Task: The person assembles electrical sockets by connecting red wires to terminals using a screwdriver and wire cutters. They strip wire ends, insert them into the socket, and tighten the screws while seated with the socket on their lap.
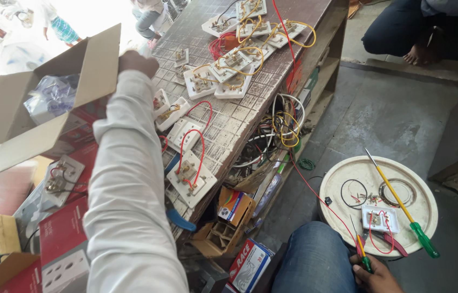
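While the head camera looked down over a cluttered workbench, the scene read as follows.

Left hand: the left hand (138, 62), at the end of a white sleeve (126, 179), reached up and away to the flap of an open cardboard box (39, 97); its fingers were curled at the flap's edge, though whether they gripped it could not be told.
Box contents: crumpled clear plastic bags (53, 95) lay inside.
Right hand: the right hand (378, 276) rested low by the denim-clad knee (315, 260), fingers clenched around a small screwdriver (360, 244) with a green and orange handle.
Round lid: a white round lid (424, 187) sat just beside that hand, bearing a white switch plate (379, 218) with red wire, loose screws, and a long yellow-shafted screwdriver (400, 203) with a green grip.
Workbench: the brown bench top (229, 122) carried many white switch plates wired in red and yellow.
Shelf below: tangled wires (283, 122) and small cartons (234, 206) filled it.
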